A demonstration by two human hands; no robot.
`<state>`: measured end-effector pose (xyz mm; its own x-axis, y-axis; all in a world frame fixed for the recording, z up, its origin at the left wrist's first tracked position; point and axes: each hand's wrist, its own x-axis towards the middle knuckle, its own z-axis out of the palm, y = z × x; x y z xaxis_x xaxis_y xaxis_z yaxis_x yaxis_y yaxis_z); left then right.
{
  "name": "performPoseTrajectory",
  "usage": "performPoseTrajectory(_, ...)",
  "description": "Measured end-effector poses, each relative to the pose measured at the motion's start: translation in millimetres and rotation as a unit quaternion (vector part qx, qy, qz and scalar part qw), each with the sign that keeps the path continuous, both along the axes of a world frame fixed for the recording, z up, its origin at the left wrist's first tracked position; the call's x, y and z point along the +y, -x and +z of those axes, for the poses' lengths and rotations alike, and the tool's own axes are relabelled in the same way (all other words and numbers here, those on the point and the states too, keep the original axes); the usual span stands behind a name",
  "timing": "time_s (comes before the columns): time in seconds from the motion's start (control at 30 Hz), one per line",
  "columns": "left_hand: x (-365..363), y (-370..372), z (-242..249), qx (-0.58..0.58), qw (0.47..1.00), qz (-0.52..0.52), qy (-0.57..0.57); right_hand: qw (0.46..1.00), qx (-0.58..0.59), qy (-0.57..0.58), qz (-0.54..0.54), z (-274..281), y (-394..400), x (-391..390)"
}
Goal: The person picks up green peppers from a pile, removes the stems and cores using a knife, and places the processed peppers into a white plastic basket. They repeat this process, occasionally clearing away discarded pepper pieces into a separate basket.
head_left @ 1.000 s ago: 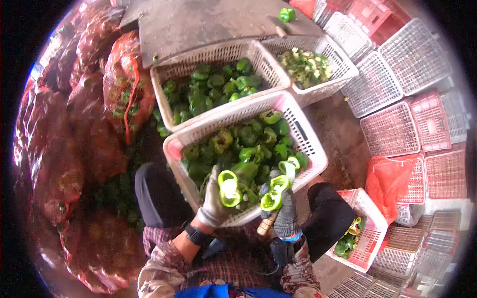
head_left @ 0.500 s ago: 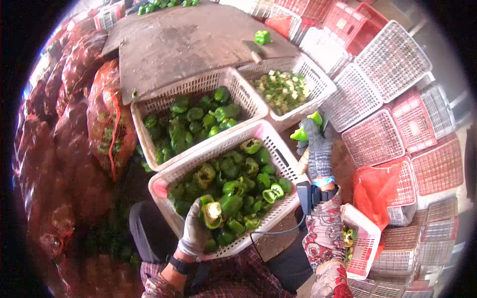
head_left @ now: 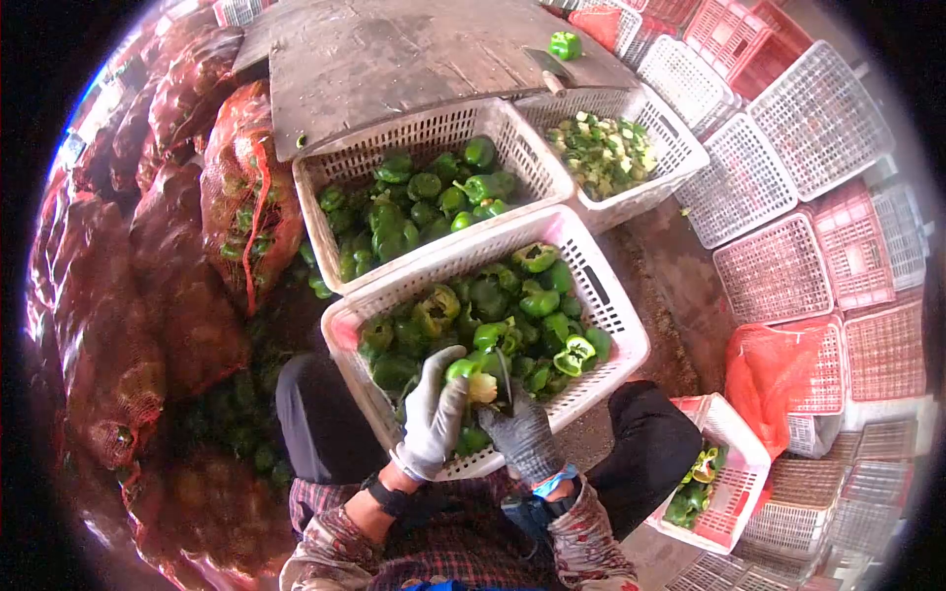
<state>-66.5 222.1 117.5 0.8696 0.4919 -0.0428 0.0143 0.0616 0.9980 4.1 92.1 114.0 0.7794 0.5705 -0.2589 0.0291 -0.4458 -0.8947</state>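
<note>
My left hand [head_left: 434, 409], in a pale glove, is closed around a cut green bell pepper [head_left: 458, 370] whose whitish core [head_left: 482, 388] faces right. Beside it my right hand [head_left: 522, 433], in a dark grey glove, grips a knife [head_left: 506, 377]; its thin blade points up next to the core, and the handle is hidden in the glove. Both hands are over the near edge of a white crate [head_left: 631, 347] holding many cut green peppers [head_left: 494, 295]. Behind it, another crate [head_left: 313, 212] contains whole green peppers [head_left: 424, 187].
A third crate [head_left: 690, 158] holds pale pepper cores [head_left: 603, 148]. On the wooden board [head_left: 394, 59] lie a cleaver [head_left: 548, 69] and one pepper [head_left: 565, 44]. Full red mesh sacks [head_left: 187, 276] line the left; stacked crates [head_left: 757, 268] line the right. A small crate [head_left: 737, 488] is by my right knee.
My right hand has come back from beside the cores crate to my left hand, and the pepper piece it held is gone. The left hand has shifted slightly right with its pepper.
</note>
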Motion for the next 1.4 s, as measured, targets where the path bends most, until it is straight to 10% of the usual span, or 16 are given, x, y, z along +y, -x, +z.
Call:
performPoseTrajectory(0.27, -3.6, 11.2, -1.2, -0.042, 0.966, -0.119, -0.224, 0.999, -0.036, 0.026, -0.005, -3.2, 13.2, -16.9)
performPoseTrajectory(0.4, -21.5, 9.9, -2.1, -0.067, 0.994, -0.049, -0.066, 0.988, 0.106, -0.082, -0.071, -10.7, 25.5, -28.6)
performPoseTrajectory(0.43, -25.1, 10.2, 0.1, -0.043, 0.974, -0.025, 0.219, 0.965, 0.165, -0.184, -0.084, -11.5, 27.3, -36.4)
performPoseTrajectory(0.5, -29.5, 4.7, -14.5, -0.086, 0.969, -0.016, 0.231, 0.944, 0.262, -0.179, -0.093, -15.7, 21.9, -46.2)
performPoseTrajectory(0.6, -22.8, 0.9, -15.6, -0.045, 0.884, -0.063, 0.461, 0.816, 0.441, -0.357, -0.112, -20.0, 10.9, -53.3)
performPoseTrajectory(0.73, -20.3, -11.5, -33.3, -0.031, 0.893, -0.005, 0.449, 0.694, 0.545, -0.429, -0.194, -35.6, 5.7, -61.9)
performPoseTrajectory(0.8, -18.7, -17.3, -28.5, 0.0, 0.919, 0.042, 0.392, 0.821, 0.406, -0.343, -0.209, -29.4, -6.1, -64.1)
performPoseTrajectory(0.83, -5.6, -16.4, -56.5, 0.05, 0.991, -0.021, 0.126, 0.873, 0.325, -0.295, -0.213, -26.1, -16.2, -64.1)
performPoseTrajectory(0.9, 4.6, -4.1, -79.8, 0.124, 0.969, -0.165, -0.132, 0.888, 0.251, -0.253, -0.289, -26.4, -58.6, -64.2)
performPoseTrajectory(0.97, 18.5, -2.1, -29.8, 0.163, 0.948, -0.223, -0.158, 0.923, 0.166, -0.166, -0.305, 31.0, -112.6, -54.4)
performPoseTrajectory(1.1, 82.0, 19.1, 32.9, 0.105, 0.991, 0.013, -0.085, 0.924, -0.068, -0.196, -0.321, 52.4, -250.8, -22.9)
performPoseTrajectory(1.23, 149.4, 72.9, 22.3, 0.047, 0.941, 0.324, 0.088, 0.956, -0.144, -0.088, -0.239, 71.9, -358.5, 29.9)
performPoseTrajectory(1.4, 182.9, 209.7, -54.6, 0.14, 0.877, 0.457, 0.053, 0.975, -0.147, -0.038, -0.163, 41.2, -348.0, 40.1)
